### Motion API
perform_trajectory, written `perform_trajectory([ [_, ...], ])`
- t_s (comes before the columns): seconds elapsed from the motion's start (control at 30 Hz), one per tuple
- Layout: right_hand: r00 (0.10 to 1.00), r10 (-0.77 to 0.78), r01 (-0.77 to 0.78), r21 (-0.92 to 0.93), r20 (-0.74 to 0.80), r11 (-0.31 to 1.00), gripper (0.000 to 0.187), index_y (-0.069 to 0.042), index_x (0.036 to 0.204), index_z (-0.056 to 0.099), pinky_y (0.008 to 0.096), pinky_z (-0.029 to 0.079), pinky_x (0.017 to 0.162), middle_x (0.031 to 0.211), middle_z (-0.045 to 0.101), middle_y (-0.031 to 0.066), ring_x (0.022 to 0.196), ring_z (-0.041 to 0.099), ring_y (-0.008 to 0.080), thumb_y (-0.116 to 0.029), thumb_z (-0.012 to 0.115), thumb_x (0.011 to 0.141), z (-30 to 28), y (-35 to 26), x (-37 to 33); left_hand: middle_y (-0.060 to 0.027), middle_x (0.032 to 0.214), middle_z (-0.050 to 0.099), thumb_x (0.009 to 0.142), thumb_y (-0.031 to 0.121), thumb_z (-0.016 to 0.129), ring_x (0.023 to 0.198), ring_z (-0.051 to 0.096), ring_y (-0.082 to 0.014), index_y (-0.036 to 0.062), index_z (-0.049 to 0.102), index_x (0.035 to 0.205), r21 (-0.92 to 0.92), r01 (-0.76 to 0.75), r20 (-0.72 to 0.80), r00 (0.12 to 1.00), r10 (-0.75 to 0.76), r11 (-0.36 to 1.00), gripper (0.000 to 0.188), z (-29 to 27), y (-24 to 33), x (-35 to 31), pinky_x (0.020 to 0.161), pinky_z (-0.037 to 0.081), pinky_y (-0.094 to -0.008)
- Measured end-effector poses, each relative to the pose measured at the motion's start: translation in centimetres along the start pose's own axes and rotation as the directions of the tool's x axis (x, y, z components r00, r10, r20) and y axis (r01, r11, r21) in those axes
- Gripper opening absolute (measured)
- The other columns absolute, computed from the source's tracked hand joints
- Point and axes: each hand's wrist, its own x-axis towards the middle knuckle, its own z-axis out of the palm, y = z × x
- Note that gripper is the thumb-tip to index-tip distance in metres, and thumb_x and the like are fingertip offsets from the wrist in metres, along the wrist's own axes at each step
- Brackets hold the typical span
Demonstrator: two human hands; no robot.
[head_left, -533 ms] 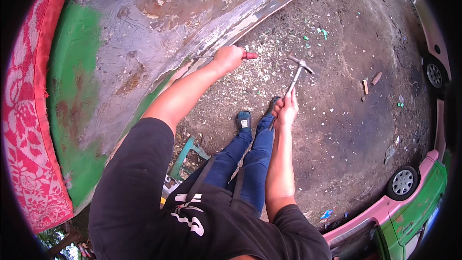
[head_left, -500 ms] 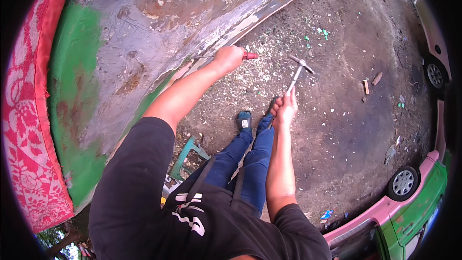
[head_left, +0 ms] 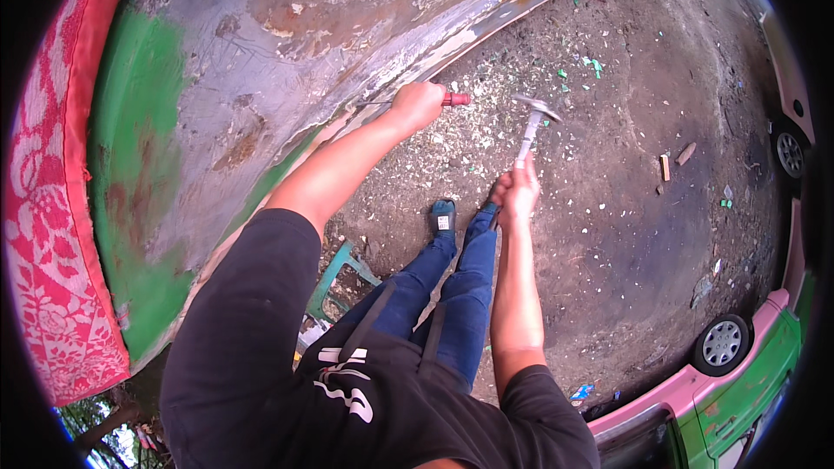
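My left hand (head_left: 418,106) is closed around a screwdriver (head_left: 456,99). Its red handle sticks out to the right of the fist, and the thin metal shaft points left, with the tip at the lower edge of a worn vehicle body panel (head_left: 287,61). That panel shows bare grey metal, rust and patches of green paint. Lower and to the right, my right hand (head_left: 518,195) grips a hammer (head_left: 532,128) by its handle. The hammer head is slightly blurred and hangs apart from the screwdriver, to the right of its red end.
Pale paint flakes (head_left: 486,135) litter the dirt ground under the panel. A green plastic stool (head_left: 334,276) stands beside my legs. Red patterned cloth (head_left: 52,234) hangs at the left. A pink and green car (head_left: 738,373) is at lower right, with wood pieces (head_left: 665,167) on the ground.
The hammer has tilted in my right hand, its head swinging slightly left and blurring. My left hand keeps the screwdriver at the panel edge. The whole view has shifted a little.
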Motion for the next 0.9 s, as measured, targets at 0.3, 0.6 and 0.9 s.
perform_trajectory([
  [0.3, 0.989, 0.104, -0.095, -0.092, 0.108, 0.991, 0.045, -0.025, 0.147, 0.041, 0.0213, 0.029, 0.037, 0.062, 0.041, -0.0051, 0.044, 0.034, 0.0047, -0.020, 0.048, 0.102, 1.3, 0.7, -0.6, -0.0165, 0.076, 0.068, 0.078, 0.012, 0.061, 0.073, 0.068, -0.0348, 0.0063, 0.065, 0.083, -0.029, 0.010, -0.036, 0.999, -0.011, 1.000, 0.009, 0.3, -0.8, -0.2, 0.067, 0.054, -0.0482],
  [0.6, 0.984, 0.106, -0.089, -0.126, 0.143, 0.988, 0.045, -0.025, 0.147, 0.042, 0.0212, 0.028, 0.037, 0.062, 0.038, -0.0071, 0.045, 0.033, 0.0040, -0.020, 0.048, 0.102, 1.0, -1.2, -1.9, -0.0163, 0.075, 0.068, 0.078, 0.016, 0.064, 0.071, 0.068, -0.0355, 0.0060, 0.065, 0.083, -0.056, -0.016, -0.051, 0.999, 0.013, 0.998, 0.011, 0.2, -0.6, -1.1, 0.066, 0.054, -0.0482],
  [0.9, 0.988, 0.013, -0.006, -0.048, 0.156, 0.999, 0.046, -0.025, 0.147, 0.041, 0.0205, 0.026, 0.038, 0.060, 0.036, -0.0060, 0.045, 0.033, 0.0038, -0.021, 0.049, 0.102, 2.6, -1.9, -3.3, -0.0161, 0.079, 0.070, 0.081, 0.013, 0.058, 0.075, 0.069, -0.0345, 0.0083, 0.068, 0.086, -0.099, 0.073, -0.063, 0.995, -0.079, 0.992, 0.012, -1.0, -0.1, -1.0, 0.069, 0.054, -0.0478],
])
